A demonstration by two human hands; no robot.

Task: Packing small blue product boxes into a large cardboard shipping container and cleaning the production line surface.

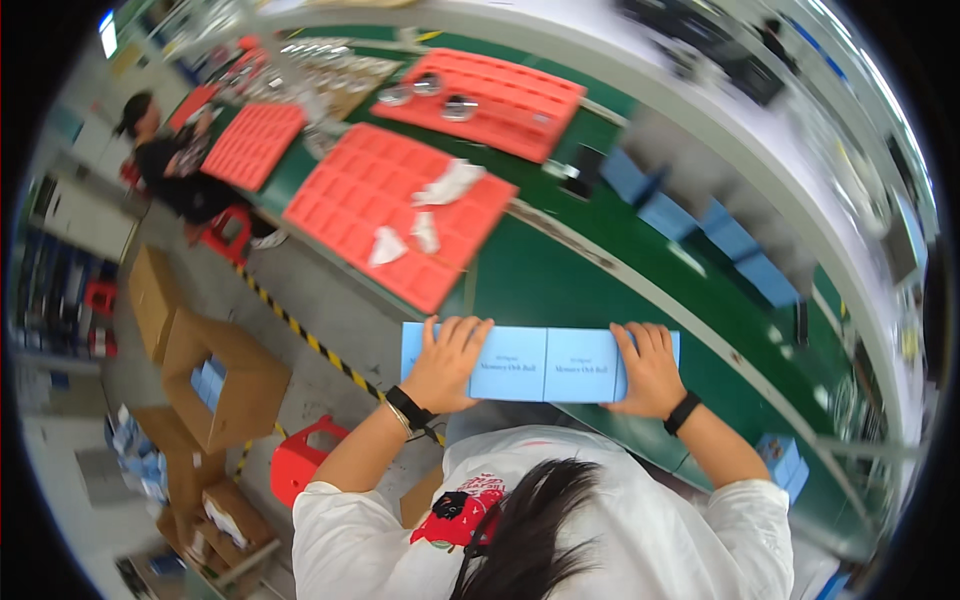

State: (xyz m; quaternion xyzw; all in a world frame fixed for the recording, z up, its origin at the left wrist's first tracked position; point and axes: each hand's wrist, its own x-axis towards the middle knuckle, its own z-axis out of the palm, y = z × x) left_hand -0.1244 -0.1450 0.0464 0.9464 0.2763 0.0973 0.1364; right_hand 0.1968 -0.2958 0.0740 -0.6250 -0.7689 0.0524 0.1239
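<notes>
Pale blue boxes on a dark green bench, red trays beyond

The row of flat boxes under the left hand and right hand is light blue with small dark print; both wrists carry black bands. The table is deep green, the moulded trays coral red with white scraps, probably paper. Yellow-and-black striped tape crosses the grey floor beside brown cartons.

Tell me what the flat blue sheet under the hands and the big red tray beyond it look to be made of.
Blue sheet: likely thin card or paperboard, matte; it lies flat with crisp fold lines between panels, pressed down by the left hand and right hand. Red tray: probably moulded plastic or rubber, with a slight sheen and a regular grid of shallow pockets; which of the two is unclear.
</notes>
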